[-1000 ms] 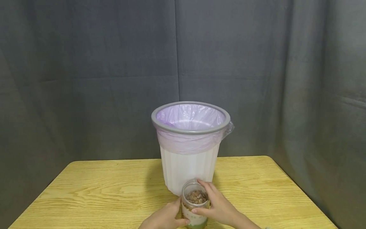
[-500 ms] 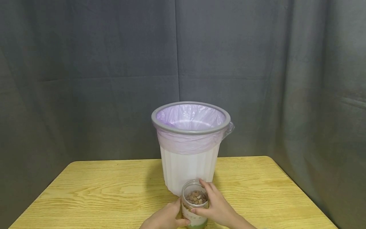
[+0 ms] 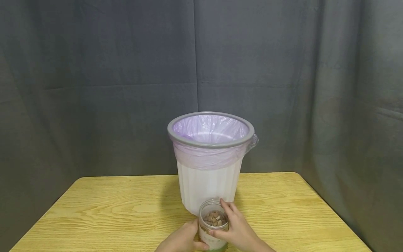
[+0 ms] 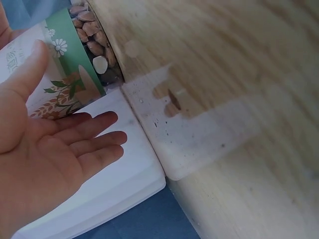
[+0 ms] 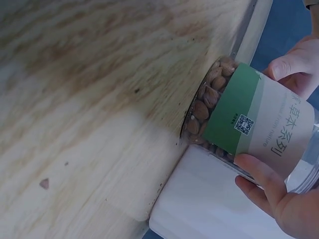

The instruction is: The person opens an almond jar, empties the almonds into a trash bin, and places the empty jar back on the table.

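A clear, lidless plastic jar (image 3: 212,239) stands upright near the table's front, in front of the bin. Loose brown nuts (image 3: 215,218) show inside it, and its white and green label (image 5: 259,114) carries a QR code. My left hand (image 3: 182,238) holds the jar's left side with thumb and index finger; the thumb lies on the label, while the other fingers (image 4: 102,149) extend free of it. From the right, my right hand (image 3: 240,227) grips the upper part, its thumb across the front and its fingertips at the rim's far side.
Right behind the jar stands a white ribbed bin (image 3: 207,185) with a grey rim and a purple liner (image 3: 211,129). Small dark crumbs (image 5: 44,183) dot the wood-grain table (image 3: 110,210). Dark grey curtains (image 3: 126,70) surround the back and sides.
The jar has shifted slightly left and toward me, with the right hand following. The left hand keeps nearly the same place, and the bin stands where it was.
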Available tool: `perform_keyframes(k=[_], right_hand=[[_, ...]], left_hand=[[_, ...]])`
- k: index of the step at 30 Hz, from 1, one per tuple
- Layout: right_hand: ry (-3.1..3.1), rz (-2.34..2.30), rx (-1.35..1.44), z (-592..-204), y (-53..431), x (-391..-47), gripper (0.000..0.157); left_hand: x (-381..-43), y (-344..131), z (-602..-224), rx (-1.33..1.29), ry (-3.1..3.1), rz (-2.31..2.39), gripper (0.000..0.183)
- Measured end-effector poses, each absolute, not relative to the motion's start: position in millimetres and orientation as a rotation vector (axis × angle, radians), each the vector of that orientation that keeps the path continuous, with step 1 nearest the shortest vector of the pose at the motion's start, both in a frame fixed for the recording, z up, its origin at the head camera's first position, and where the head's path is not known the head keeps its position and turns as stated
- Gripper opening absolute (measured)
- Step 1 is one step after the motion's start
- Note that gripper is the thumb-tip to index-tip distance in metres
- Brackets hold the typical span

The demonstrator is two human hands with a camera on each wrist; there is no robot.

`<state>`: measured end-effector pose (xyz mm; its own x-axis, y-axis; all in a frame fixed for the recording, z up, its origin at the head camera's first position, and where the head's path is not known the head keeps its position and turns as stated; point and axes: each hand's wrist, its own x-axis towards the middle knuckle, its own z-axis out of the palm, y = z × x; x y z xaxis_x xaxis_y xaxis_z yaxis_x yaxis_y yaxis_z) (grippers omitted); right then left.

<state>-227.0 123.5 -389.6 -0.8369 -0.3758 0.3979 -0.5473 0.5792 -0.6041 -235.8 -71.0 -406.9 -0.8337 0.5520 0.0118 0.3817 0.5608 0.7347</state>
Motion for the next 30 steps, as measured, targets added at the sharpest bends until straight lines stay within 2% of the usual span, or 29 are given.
perform_keyframes(k=[9, 16, 30], right_hand=[[-2.57, 1.117, 0.752, -393.2, 124.1, -226.6, 0.09], [-2.549, 1.167, 0.744, -394.8, 124.5, -225.6, 0.088], [-2.542, 1.302, 0.688, -397.6, 126.9, -222.3, 0.087]], left_hand=[[-235.0, -69.7, -407.2, 0.706, 2.527, 1.216, 0.068], [-232.9, -71.1, -407.3, 0.75, 2.449, 1.343, 0.066], [-235.7, -69.8, -408.8, 0.841, 2.536, 1.316, 0.074]])
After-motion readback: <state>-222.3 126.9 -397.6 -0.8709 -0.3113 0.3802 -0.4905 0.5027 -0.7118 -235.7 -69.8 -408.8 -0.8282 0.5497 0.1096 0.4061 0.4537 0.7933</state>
